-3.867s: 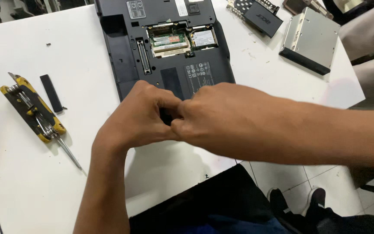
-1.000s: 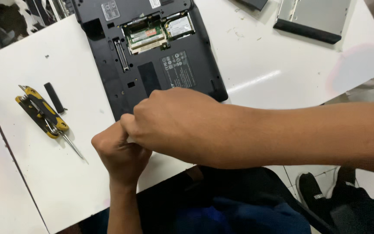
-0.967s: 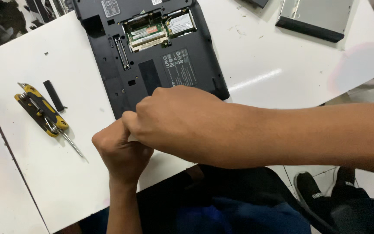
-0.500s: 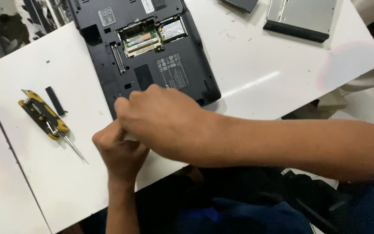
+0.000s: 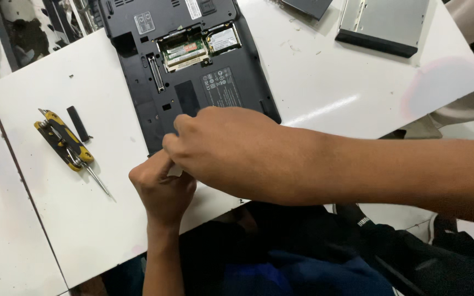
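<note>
Plainly both hands meet at the near edge of the upturned dark laptop (image 5: 185,82), which lies on its lid on the white table (image 5: 330,93) with its underside facing up, so its open memory bay sits beyond the knuckles. The left hand (image 5: 163,189) comes up from below, curled into a loose fist with the thumb pressed upward against the laptop's near corner, as if bracing it. The right hand (image 5: 231,153) reaches across from the right and lies over that same corner, fingers bent down over the edge and touching the left thumb; it covers whatever sits between the two, so I cannot tell whether either hand pinches a small part or only presses on the casing. Well to the left of the left hand lies a yellow-and-black folding tool set (image 5: 64,140) with one thin driver swung out toward the person, and just beyond it a small black strip (image 5: 78,123), set aside within easy reach. Far beyond the right forearm a flat silver drive (image 5: 382,24) lies near the table's far edge, partly cut off by the frame, as is the laptop's far end.
</note>
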